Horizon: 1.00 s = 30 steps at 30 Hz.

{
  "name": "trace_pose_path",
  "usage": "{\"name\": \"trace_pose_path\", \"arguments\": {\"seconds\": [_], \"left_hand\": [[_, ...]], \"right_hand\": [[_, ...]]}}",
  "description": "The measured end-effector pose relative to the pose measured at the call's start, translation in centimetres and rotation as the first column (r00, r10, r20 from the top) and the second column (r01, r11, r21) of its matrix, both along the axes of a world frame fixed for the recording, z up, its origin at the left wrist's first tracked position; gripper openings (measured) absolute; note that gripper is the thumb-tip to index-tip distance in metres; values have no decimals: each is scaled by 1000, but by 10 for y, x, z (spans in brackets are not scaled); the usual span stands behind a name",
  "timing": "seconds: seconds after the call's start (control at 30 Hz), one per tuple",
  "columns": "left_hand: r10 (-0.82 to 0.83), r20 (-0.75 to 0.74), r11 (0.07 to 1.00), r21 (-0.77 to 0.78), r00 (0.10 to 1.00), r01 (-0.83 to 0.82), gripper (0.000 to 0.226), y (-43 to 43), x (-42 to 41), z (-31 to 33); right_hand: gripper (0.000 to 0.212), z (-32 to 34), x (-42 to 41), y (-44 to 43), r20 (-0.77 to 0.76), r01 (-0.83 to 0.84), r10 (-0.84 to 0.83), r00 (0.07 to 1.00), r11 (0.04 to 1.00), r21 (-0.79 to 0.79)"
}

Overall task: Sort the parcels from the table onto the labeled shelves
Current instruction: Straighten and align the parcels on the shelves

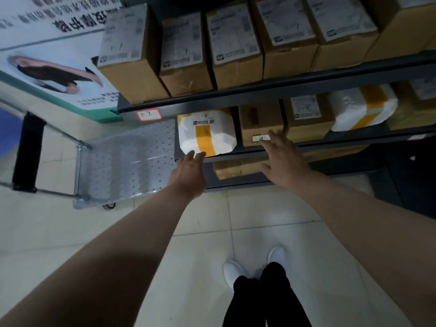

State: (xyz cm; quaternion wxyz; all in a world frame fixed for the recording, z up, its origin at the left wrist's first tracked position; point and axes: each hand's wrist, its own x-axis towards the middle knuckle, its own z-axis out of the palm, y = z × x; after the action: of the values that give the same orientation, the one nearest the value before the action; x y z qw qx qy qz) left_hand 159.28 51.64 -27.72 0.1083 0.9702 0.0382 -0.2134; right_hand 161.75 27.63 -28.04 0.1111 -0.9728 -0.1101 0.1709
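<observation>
Reaching both hands toward the middle shelf (342,143), each one empty.

Straightened fingers of the left hand (188,175) end at the lower front of a white-and-yellow parcel (205,133), which lies at the left end of the middle shelf by its front edge; whether they actually touch it I cannot tell. The right hand (285,159) is spread flat and holds nothing, its fingertips over the shelf's front edge beside a small white label (260,138) and in front of a brown box (259,119). Further right on the same shelf sit a box marked 1-8 (306,114) and a second white-and-yellow parcel (363,107). On the upper shelf (259,92), whose left front corner carries a red-bordered tag (149,114), a row of cardboard boxes (186,55) stands side by side. A metal trolley (127,161) sits on the tiled floor just left of the shelves.
</observation>
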Motion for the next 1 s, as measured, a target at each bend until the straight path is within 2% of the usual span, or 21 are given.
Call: {"name": "trace_pose_path", "arguments": {"seconds": [0.13,0.23,0.4,0.57,0.73,1.0], "left_hand": [[-25,22,998,63,999,24,83,-9,32,-30],[-44,18,990,132,999,41,88,-10,53,-52],[-73,-2,980,188,997,72,102,7,73,-82],[-91,54,980,183,994,80,97,22,89,-85],[-97,61,973,215,993,82,87,16,87,-83],[-91,-20,978,188,996,93,97,17,96,-72]], "right_hand": [[70,-36,31,18,11,-49,49,999,999,-14],[80,-63,51,28,51,-68,73,996,994,-87],[93,-91,83,30,80,26,-9,997,978,-205],[84,-95,88,47,128,41,-21,992,986,-159],[87,-95,81,61,129,-8,23,991,993,-118],[93,-103,92,49,108,-81,90,990,993,-87]]}}
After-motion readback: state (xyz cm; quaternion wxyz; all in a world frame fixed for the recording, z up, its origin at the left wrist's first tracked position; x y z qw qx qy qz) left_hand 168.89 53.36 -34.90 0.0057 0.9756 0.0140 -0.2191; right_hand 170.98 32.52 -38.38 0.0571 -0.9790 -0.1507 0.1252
